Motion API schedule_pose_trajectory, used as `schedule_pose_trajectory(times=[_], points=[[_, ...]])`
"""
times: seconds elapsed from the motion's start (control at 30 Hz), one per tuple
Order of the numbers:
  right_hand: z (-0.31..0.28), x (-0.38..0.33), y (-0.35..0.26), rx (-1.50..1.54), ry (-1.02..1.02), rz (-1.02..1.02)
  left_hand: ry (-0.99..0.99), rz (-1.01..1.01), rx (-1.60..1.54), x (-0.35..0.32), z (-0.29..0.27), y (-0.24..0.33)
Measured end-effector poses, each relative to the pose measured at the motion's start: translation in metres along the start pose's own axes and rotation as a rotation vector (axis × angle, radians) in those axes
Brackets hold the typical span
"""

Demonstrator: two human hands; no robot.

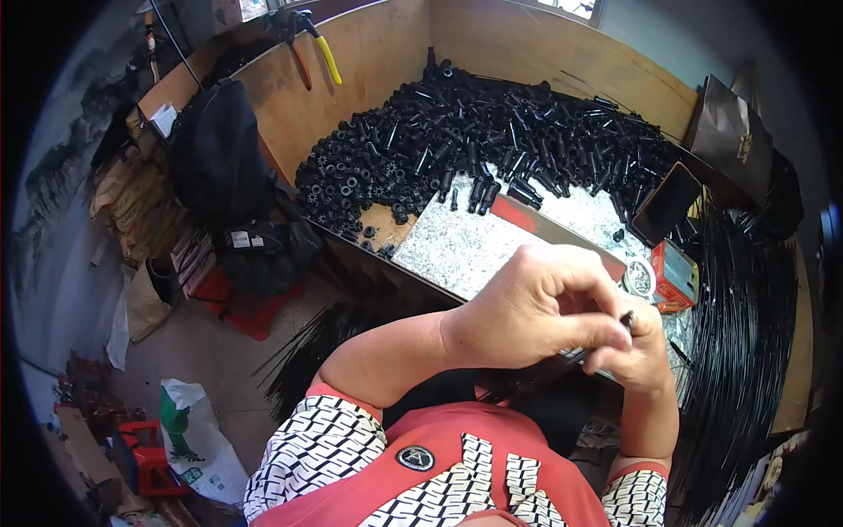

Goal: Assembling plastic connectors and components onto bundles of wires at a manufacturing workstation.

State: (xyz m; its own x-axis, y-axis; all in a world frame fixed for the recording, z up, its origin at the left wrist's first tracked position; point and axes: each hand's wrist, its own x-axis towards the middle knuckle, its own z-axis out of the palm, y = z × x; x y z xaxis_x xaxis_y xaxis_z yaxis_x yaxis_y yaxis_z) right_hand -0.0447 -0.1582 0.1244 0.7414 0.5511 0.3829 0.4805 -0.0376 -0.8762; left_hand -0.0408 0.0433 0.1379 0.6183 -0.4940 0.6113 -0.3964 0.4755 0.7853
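Note:
My left hand (536,307) is curled over in front of my chest, its fingertips pinching a small black part (627,320). My right hand (643,351) sits just under and behind it, mostly covered, its fingers closed around the same small black piece and a thin black rod. Both hands hover above the near edge of a speckled grey work slab (457,246). A large heap of black plastic tube fittings (474,140) fills the wooden bin beyond the slab.
A bundle of long black rods (746,325) curves along the right. A dark phone (667,204), a small round tin (639,277) and a red box (674,274) lie near my hands. Pliers with yellow handles (316,48) hang on the wooden wall. A black backpack (219,149) stands left.

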Motion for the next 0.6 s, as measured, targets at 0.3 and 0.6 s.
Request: schedule_pose_trajectory(times=[0.3, 0.6], points=[[0.032, 0.014, 0.005, 0.365, 0.208, 0.125, 0.330, -0.140, 0.253, -0.003, -0.013, -0.003], [0.019, 0.014, 0.026, 0.403, 0.289, 0.193, 0.699, -0.135, 0.903, -0.034, -0.080, -0.027]])
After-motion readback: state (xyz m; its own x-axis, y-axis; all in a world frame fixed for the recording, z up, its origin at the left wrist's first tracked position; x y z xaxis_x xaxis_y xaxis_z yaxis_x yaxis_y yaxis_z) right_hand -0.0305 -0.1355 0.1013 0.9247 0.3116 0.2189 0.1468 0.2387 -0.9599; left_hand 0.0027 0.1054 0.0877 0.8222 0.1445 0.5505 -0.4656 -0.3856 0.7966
